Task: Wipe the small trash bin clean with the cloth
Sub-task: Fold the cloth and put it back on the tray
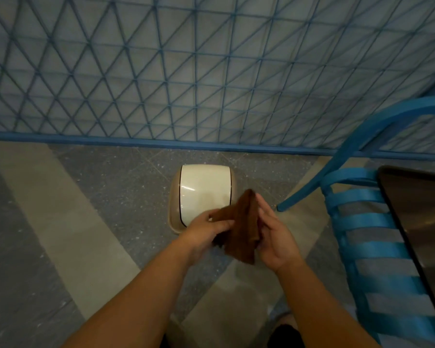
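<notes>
2 hands meet in the middle of the head view, and between them we see a brown cloth (239,228) held up above the floor. Our left hand (206,233) has its grip curled onto the cloth's left edge, fingers bent over the fabric. Our right hand (278,238) holds the cloth's right side, its fingers lying fairly straight along the fabric and the thumb tucked against it; we cannot tell how firmly that grip pinches. The cloth is bunched into a rough peak at the top and hangs loose below the hands.

Just beyond the hands stands the small trash bin (204,194), a tan body with a cream swing lid, resting on the speckled grey floor (106,192). From this angle the cloth overlaps the bin's near right corner; we cannot tell whether it touches the lid.

Behind the bin runs a blue mesh fence (211,71) with a solid blue bottom rail. To the right is 1 blue chair (369,227) with a strap-woven seat, its leg standing near the bin, and at the far right edge the dark corner of a worktop (422,212) lies over the chair.
</notes>
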{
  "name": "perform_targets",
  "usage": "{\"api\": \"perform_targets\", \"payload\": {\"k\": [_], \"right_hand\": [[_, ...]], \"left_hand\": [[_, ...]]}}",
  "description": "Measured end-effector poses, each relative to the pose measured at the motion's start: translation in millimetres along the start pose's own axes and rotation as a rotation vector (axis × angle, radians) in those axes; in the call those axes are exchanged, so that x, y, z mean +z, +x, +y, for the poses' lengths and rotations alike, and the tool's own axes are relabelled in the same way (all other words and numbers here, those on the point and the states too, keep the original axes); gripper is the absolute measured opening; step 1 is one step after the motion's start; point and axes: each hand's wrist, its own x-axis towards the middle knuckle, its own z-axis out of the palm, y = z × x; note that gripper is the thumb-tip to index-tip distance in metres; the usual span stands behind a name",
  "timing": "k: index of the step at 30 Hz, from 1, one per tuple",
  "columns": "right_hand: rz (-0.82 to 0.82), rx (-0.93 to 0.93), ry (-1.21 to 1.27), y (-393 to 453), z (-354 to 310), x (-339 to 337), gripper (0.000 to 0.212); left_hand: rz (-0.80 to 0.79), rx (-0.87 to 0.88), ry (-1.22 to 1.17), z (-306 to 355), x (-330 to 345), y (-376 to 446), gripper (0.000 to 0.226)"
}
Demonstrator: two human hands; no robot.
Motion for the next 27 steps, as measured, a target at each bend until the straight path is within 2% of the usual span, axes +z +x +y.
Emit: {"api": "perform_targets", "payload": {"k": [1,4,6,9,12,14,17,18,20,23,27], "right_hand": [[0.002,-0.010,-0.063,-2.5,-6.5,6.0,0.033],[-0.006,-0.057,-0.267,-8.5,-16.1,22.4,0.057],[-0.007,-0.119,-0.412,-12.5,-18.8,32.3,0.065],[-0.019,-0.195,-0.494,-18.3,-26.5,40.7,0.079],[-0.045,-0.242,-0.604,-24.8,-33.8,42.0,0.081],[-0.013,-0.280,-0.685,-28.5,-36.1,43.1,0.072],[0.073,-0.354,-0.632,-34.1,-42.9,49.9,0.029],[0.082,-0.351,-0.566,-36.6,-46.7,52.5,0.022],[0.054,-0.313,-0.487,-41.2,-55.3,54.8,0.022],[0.016,-0.247,-0.472,-46.1,-64.9,56.6,0.026],[0.078,-0.287,-0.400,-48.9,-75.9,59.6,0.027]], "left_hand": [[0.057,0.037,-0.028,5.2,-1.4,-1.6,0.044],[0.206,0.148,-0.022,22.5,-0.5,-11.4,0.036],[0.247,0.217,0.023,33.4,4.4,-20.6,0.030],[0.296,0.305,0.026,49.0,10.2,-34.1,0.027],[0.337,0.393,0.030,62.5,10.6,-45.8,0.024],[0.337,0.424,0.055,67.9,9.9,-52.5,0.026],[0.295,0.438,0.063,71.3,9.2,-62.0,0.035],[0.268,0.435,0.052,71.7,8.6,-64.4,0.041],[0.192,0.416,0.028,72.6,6.0,-67.9,0.046],[0.174,0.422,0.106,78.2,4.0,-73.6,0.023],[0.218,0.496,0.122,87.4,14.8,-78.5,0.011]]}}
